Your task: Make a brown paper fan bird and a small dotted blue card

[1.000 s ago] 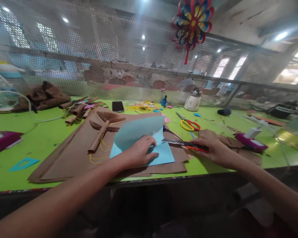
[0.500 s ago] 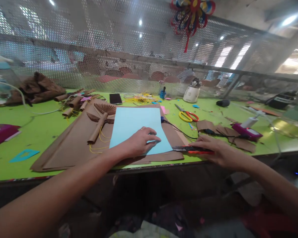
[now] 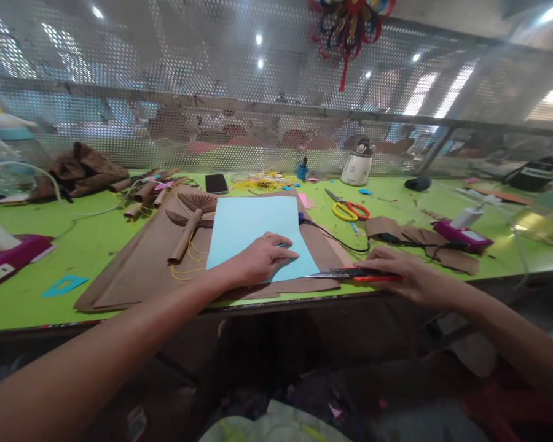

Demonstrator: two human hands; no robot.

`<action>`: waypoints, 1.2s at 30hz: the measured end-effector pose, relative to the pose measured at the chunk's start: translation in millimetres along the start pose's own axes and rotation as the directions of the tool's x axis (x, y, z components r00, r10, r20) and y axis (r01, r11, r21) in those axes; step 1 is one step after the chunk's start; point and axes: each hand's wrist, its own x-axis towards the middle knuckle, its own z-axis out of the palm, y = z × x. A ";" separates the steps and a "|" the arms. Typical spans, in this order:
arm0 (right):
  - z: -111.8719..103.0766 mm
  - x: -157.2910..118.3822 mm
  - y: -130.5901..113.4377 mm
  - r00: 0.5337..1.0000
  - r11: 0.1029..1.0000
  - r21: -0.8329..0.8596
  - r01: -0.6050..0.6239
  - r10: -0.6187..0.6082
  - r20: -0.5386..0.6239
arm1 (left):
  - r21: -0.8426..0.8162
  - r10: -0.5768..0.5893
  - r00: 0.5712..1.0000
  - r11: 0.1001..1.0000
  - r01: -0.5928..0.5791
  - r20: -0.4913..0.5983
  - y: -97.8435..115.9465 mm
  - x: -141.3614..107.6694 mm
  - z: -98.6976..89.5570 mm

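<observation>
A light blue sheet of paper (image 3: 255, 224) lies on large brown paper sheets (image 3: 133, 270) at the table's front edge. My left hand (image 3: 270, 258) rests on the blue sheet's lower part, fingers stretched out and slightly apart. Closed round scissors (image 3: 378, 275) with red and black handles is my right hand (image 3: 408, 276). Their blades point left and meet the blue sheet at its lower right corner. Left of the sheet, a rolled brown paper tube (image 3: 185, 236) with pleated paper fans (image 3: 197, 202) and yellow string lies on the brown paper.
Yellow-and-red-handled scissors (image 3: 350, 210), a blue-handled tool with a black cord (image 3: 336, 238) and brown scraps (image 3: 415, 239) lie to the right. Behind stand a white bottle (image 3: 357, 166) and a phone (image 3: 216, 183). Purple power strips (image 3: 463, 235) sit at both sides.
The scissors have come slightly left, and their blades now show silver over the sheet's lower right corner. My left hand stays on the sheet. The view has shifted a little.
</observation>
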 end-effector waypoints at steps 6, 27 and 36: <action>0.4 3.1 -4.7 1.000 1.000 0.002 -0.008 0.008 -0.015 | -0.021 -0.023 1.000 0.999 0.024 0.020 4.6 -0.3 -4.5; 8.7 10.3 -28.6 0.998 0.998 0.049 0.044 -0.042 -0.041 | -0.069 -0.025 1.000 0.997 0.026 0.017 4.4 -1.2 -3.5; 7.7 -4.7 -26.5 0.996 1.000 0.011 -0.019 0.020 -0.086 | -0.140 -0.050 0.999 0.989 0.050 0.001 6.2 -1.1 -8.6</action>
